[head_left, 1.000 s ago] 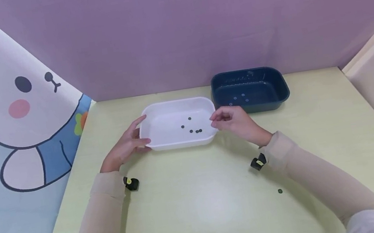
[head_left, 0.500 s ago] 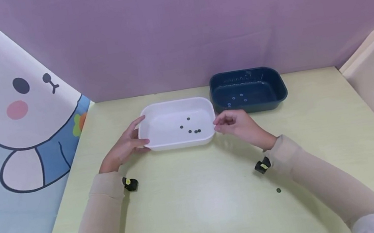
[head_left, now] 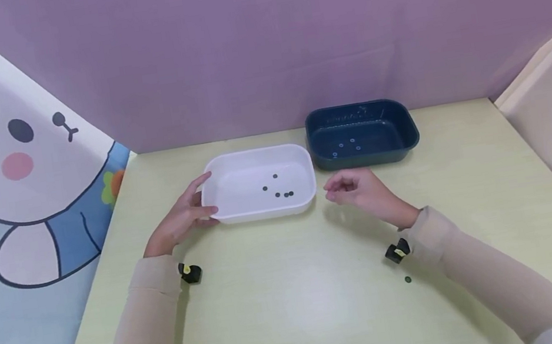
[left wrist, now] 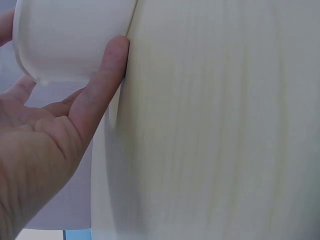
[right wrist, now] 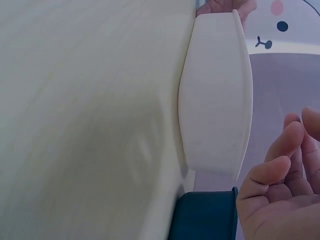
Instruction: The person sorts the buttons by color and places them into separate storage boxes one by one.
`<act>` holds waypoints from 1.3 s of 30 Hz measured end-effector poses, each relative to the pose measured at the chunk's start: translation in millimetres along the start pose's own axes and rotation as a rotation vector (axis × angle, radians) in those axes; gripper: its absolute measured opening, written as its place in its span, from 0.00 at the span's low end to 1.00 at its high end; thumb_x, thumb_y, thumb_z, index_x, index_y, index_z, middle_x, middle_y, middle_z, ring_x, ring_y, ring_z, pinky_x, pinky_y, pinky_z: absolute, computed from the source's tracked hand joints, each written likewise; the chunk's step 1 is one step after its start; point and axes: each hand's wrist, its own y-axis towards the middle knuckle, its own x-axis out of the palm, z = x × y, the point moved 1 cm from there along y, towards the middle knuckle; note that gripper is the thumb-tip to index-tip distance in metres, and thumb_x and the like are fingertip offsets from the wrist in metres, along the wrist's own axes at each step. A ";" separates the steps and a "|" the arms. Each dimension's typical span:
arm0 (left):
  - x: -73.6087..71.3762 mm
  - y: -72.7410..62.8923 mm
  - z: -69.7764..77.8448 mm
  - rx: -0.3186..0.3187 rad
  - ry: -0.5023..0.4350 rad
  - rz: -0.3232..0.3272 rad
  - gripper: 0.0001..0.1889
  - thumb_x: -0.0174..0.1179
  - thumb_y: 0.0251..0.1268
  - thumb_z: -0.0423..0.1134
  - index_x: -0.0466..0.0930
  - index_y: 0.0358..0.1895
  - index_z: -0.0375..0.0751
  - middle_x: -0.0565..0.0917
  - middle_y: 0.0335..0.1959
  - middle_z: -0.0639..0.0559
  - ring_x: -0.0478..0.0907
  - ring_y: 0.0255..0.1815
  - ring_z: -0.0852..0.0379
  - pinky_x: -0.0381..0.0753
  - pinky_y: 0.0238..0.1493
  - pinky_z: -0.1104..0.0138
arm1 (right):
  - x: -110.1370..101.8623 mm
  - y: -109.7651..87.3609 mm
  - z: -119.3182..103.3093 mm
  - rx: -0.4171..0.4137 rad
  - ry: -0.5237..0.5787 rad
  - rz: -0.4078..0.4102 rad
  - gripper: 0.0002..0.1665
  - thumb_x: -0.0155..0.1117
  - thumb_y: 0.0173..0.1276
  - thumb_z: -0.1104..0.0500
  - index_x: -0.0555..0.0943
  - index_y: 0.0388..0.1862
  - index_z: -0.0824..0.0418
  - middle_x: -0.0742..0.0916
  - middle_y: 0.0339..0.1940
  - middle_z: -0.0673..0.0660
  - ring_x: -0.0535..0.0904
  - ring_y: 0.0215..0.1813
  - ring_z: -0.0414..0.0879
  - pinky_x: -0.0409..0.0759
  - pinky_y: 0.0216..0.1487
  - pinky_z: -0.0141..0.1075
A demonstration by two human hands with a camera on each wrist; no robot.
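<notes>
A white rectangular tray [head_left: 234, 181] stands on the table, with several small dark round pieces [head_left: 277, 195] lying in its right half. My left hand [head_left: 179, 219] holds the tray's left end. In the left wrist view, the thumb [left wrist: 116, 55] lies along the tray's near side, with other fingers around the end and partly hidden. To the right of the tray, apart from its rim, is my right hand [head_left: 359, 192]. Its fingers [right wrist: 287, 137] are loosely curled in the right wrist view, and nothing shows between them.
A dark blue tray [head_left: 386, 156] stands behind the right hand, close to the white tray's right end, with several small ring-like pieces [head_left: 353, 140] inside. One dark round piece [head_left: 407, 279] lies on the pale table [head_left: 283, 290] near the right wrist. A purple backdrop [head_left: 258, 50] rises behind.
My right hand has drawn back from the white tray's right rim, towards the right and nearer me. My left hand keeps its hold. The whole head view has shifted slightly.
</notes>
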 end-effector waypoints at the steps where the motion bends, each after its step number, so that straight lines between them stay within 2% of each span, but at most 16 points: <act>1: 0.4 -0.2 -0.1 0.000 0.001 -0.001 0.47 0.61 0.67 0.28 0.47 0.82 0.63 0.57 0.76 0.33 0.71 0.63 0.33 0.82 0.55 0.47 | -0.3 -1.1 0.3 -0.001 0.004 0.001 0.11 0.70 0.67 0.66 0.84 0.46 0.69 0.87 0.41 0.60 0.82 0.42 0.48 0.83 0.44 0.31; 11: 2.4 0.0 0.6 -0.009 -0.009 -0.003 0.47 0.60 0.67 0.28 0.46 0.82 0.62 0.52 0.79 0.34 0.68 0.65 0.32 0.80 0.56 0.45 | -2.5 -10.8 3.0 -0.006 0.006 0.008 0.11 0.69 0.67 0.67 0.83 0.46 0.72 0.87 0.40 0.61 0.82 0.41 0.47 0.82 0.44 0.30; 28: 0.0 -0.5 3.5 0.014 -0.011 -0.010 0.47 0.59 0.68 0.26 0.45 0.82 0.61 0.55 0.76 0.31 0.67 0.65 0.32 0.81 0.55 0.47 | -6.2 -20.0 6.5 -0.004 0.039 0.013 0.12 0.69 0.66 0.69 0.82 0.47 0.74 0.87 0.40 0.62 0.83 0.40 0.46 0.83 0.42 0.31; 35: -1.0 0.2 2.9 0.005 -0.012 -0.010 0.47 0.60 0.67 0.26 0.45 0.82 0.60 0.55 0.76 0.31 0.66 0.66 0.32 0.79 0.57 0.45 | -7.5 -25.8 9.7 0.008 0.043 0.020 0.10 0.69 0.66 0.69 0.83 0.46 0.72 0.88 0.39 0.61 0.83 0.39 0.46 0.83 0.41 0.31; 39: 0.3 -0.3 2.3 0.001 -0.015 -0.016 0.48 0.60 0.68 0.27 0.44 0.83 0.60 0.54 0.76 0.31 0.66 0.66 0.31 0.79 0.58 0.45 | -8.3 -29.7 10.9 0.018 0.041 0.017 0.12 0.68 0.66 0.69 0.82 0.47 0.75 0.88 0.40 0.61 0.83 0.40 0.45 0.83 0.41 0.31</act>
